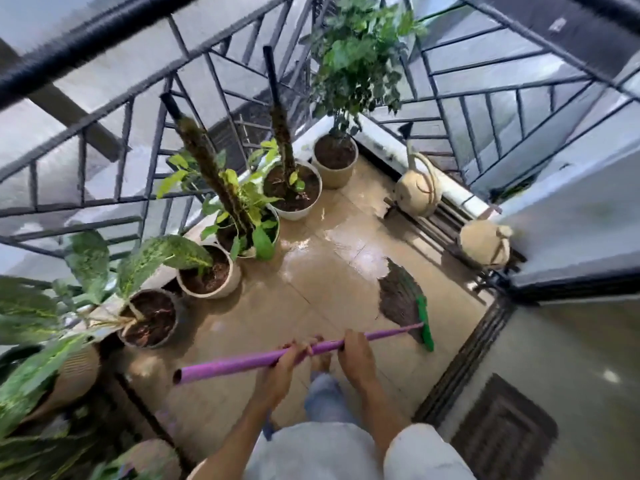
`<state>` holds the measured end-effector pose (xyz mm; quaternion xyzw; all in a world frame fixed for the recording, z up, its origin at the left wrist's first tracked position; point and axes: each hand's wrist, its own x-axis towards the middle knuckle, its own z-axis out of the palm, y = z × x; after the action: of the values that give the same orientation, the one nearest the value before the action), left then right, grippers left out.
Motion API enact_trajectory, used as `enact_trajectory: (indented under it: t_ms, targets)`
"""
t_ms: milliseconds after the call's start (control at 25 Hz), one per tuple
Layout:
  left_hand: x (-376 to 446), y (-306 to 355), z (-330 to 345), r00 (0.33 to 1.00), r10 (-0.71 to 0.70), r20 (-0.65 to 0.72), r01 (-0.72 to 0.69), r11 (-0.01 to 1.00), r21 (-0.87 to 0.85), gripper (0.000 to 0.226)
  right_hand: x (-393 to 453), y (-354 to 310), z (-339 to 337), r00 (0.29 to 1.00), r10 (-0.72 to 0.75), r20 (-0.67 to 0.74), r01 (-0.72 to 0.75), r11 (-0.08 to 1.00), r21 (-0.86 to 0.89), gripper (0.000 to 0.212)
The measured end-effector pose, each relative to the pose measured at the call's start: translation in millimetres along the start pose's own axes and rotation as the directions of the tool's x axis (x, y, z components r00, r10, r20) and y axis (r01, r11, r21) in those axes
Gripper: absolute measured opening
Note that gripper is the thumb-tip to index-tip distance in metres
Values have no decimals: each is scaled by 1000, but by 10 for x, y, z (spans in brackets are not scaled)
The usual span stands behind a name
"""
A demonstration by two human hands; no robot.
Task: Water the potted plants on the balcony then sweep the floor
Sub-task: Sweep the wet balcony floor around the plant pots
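Note:
I hold a broom with a purple handle (239, 363) level across the frame. My left hand (292, 358) grips the handle near its middle, and my right hand (356, 355) grips it closer to the head. The green broom head with dark bristles (401, 301) rests on the wet beige tiled floor (329, 261) to the right. Several potted plants line the left railing: a dark pot (149, 318), a white pot (207, 273), a pot with a moss pole (249, 233), another white pot (294, 192) and a beige pot (334, 161) with a leafy shrub.
A black metal railing (114, 109) encloses the balcony on the left and far sides. Two round beige planters (417, 188) (485, 244) sit on a dark rack at the right. A sliding-door track (464, 362) and a dark doormat (502, 434) lie at lower right. Large leaves (31, 375) crowd the lower left.

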<state>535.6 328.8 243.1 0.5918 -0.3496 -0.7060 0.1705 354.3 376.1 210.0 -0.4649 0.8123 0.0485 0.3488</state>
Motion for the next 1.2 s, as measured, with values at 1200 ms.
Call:
enact_trajectory:
  t_ms: [1200]
  targets:
    - [-574, 2560, -2326, 783, 558, -276, -544, 829, 131, 29, 389, -3943, -761, 960, -207, -189, 265, 890, 372, 20]
